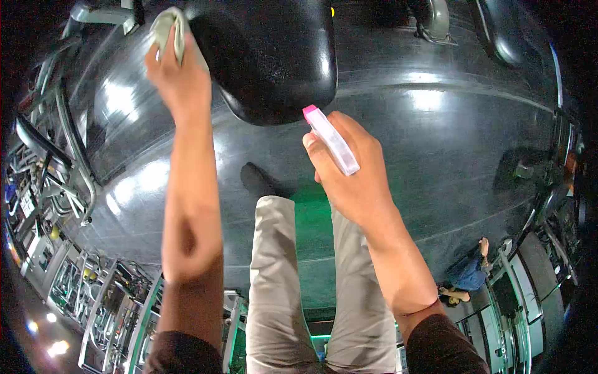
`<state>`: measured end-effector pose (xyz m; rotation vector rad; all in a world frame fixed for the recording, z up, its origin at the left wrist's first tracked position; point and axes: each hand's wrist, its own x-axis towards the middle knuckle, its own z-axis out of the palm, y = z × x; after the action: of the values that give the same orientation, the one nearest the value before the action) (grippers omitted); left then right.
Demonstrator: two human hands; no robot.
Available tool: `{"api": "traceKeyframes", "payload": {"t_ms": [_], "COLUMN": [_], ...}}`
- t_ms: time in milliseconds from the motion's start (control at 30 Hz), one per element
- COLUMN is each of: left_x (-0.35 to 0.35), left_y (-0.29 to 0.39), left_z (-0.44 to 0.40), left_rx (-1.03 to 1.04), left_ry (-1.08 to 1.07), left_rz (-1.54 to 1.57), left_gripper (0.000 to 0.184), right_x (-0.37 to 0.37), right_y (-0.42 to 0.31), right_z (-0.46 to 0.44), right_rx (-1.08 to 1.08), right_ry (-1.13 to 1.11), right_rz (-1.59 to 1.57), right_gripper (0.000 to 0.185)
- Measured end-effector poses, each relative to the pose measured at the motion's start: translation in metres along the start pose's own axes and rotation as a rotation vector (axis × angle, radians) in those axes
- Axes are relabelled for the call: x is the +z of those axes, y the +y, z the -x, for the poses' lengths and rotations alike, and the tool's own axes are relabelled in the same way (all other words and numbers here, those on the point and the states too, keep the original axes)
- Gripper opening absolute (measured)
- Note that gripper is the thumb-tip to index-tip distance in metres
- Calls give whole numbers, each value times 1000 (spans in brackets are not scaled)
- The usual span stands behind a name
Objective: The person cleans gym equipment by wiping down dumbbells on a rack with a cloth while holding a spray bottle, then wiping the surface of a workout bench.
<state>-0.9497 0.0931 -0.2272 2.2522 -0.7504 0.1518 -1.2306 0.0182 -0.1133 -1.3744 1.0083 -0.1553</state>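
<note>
My left hand (180, 81) is closed on a folded pale cloth (167, 23), up at the left edge of a black padded bench seat (268, 62). Whether the cloth presses on the pad I cannot tell. Fine wet-looking specks show on the pad's dark surface. Closer to me, my right hand (361, 165) grips a spray bottle (336, 142) with a white trigger head and a pink nozzle tip. The nozzle points at the pad's near end. The bottle's body is hidden beneath the hand.
Dark, shiny flooring (436, 162) surrounds the bench. Gym machines with metal frames (68, 137) line the left side, and more equipment (511, 293) stands at the lower right. Another person (470, 274) is there in blue clothing. A metal post (436, 22) rises at the top right.
</note>
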Motion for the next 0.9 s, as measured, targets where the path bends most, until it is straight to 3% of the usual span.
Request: {"api": "traceKeyframes", "payload": {"t_ms": [33, 67, 100, 167, 233, 300, 367, 467, 600, 633, 700, 900], "left_x": [12, 37, 30, 25, 18, 16, 6, -31, -61, -62, -55, 6], "left_y": [14, -28, 35, 71, 94, 78, 83, 72, 27, 21, 18, 44], "left_z": [-24, -50, -38, -22, -10, 33, 61, 83, 81, 78, 73, 15], "left_rx": [5, 129, -26, 55, 372, 488, 544, 744, 693, 696, 553, 370], "left_ry": [-6, 68, 90, 13, -142, -211, -345, -639, -691, -693, -446, -76], "left_rz": [-200, -447, -45, -118, 207, -177, -51, 70, 4, 5, -42, -123], "left_gripper": [31, 30, 17, 18, 15, 31, 42, 31, 42, 42, 48, 51], "right_x": [1, 2, 4, 8, 9, 12, 8, 8, 6, 6, 3, 4], "right_y": [2, 6, 11, 13, 9, 8, 10, 11, 13, 15, 16, 22], "right_z": [3, 6, 9, 15, 21, 24, 28, 30, 33, 34, 36, 40], "right_rx": [4, 10, 24, 32, 88, 98, 111, 117, 117, 108, 98, 31], "right_ry": [1, 5, 10, 12, 3, 6, 12, 17, 14, 27, 15, 30], "right_rz": [3, 7, 6, 6, -8, 0, 8, 5, 60, 25, 35, 24], "right_gripper": [21, 21, 21, 20, 20, 20, 20, 20, 19, 18, 18, 8]}}
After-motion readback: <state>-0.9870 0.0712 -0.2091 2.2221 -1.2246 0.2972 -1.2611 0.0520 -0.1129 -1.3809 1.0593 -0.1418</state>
